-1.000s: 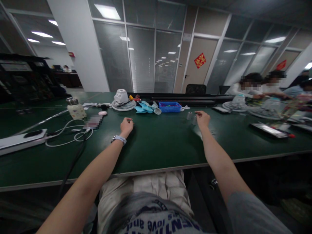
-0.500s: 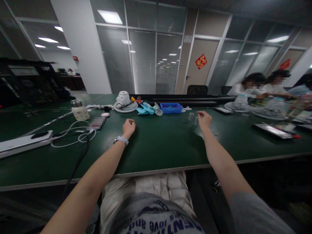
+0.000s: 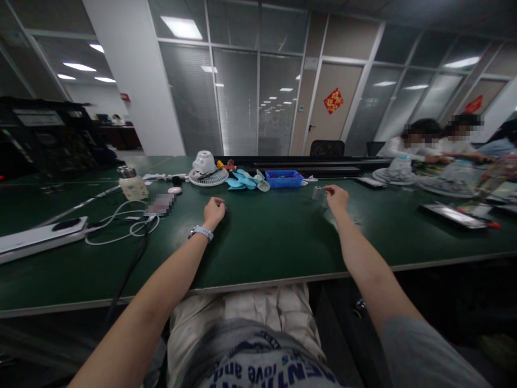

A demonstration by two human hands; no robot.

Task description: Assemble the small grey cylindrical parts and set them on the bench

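I have the right hand pinched at a small cylinder on the green table, right of the blue basket, but cannot tell whether it grips anything. My left hand curls before the blue fan blades, its contents hidden from me.

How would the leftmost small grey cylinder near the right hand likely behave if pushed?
The small grey cylinder stands upright, looking taller than wide, so a push near its top might tip it. Its rounded side suggests it could roll once down.
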